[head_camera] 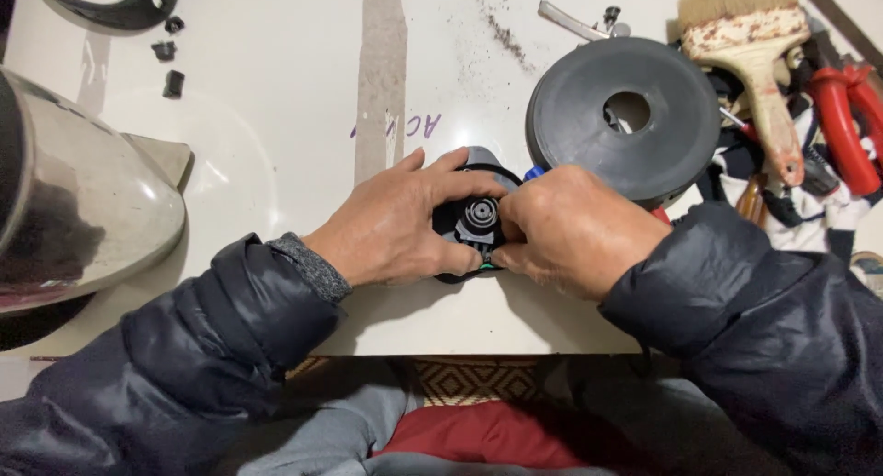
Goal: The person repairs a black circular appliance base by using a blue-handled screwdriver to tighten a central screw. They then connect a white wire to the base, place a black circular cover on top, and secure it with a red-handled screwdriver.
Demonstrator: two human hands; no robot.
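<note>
While both hands close on one small part at the near edge, the scene sorts by size like this:

Table: white worktop (276, 145), smooth and glossy, with a worn brownish strip running away from the person and a scatter of dark grit near the far edge.

Dome: large shiny metal shell (83, 200) at the left, rounded and mirror-like, well apart from the hands.

Disc: dark grey round plastic disc (589, 126) with a centre hole, matte, just beyond the right hand.

Brush: old paintbrush (754, 53) with pale bristles and a paint-flecked handle, lying among red-handled pliers (842, 126) at the far right.

Left hand: left hand (395, 223) lies flat, fingers spread over the left rim of the part, pressing it to the table.

Right hand: right hand (570, 232) is curled, fingertips pinched in at the part's right edge; a blue tip shows just above the knuckles, but whether it is a held tool I cannot tell.

Part: small round black plastic piece (478, 220) with concentric moulded rings in its middle, sitting on the table between the two hands, near the front edge.

Handling: it looks light and rigid, likely smooth enough to skid on the glossy top; the rim seems the safest grip, away from the finer centre rings.
</note>
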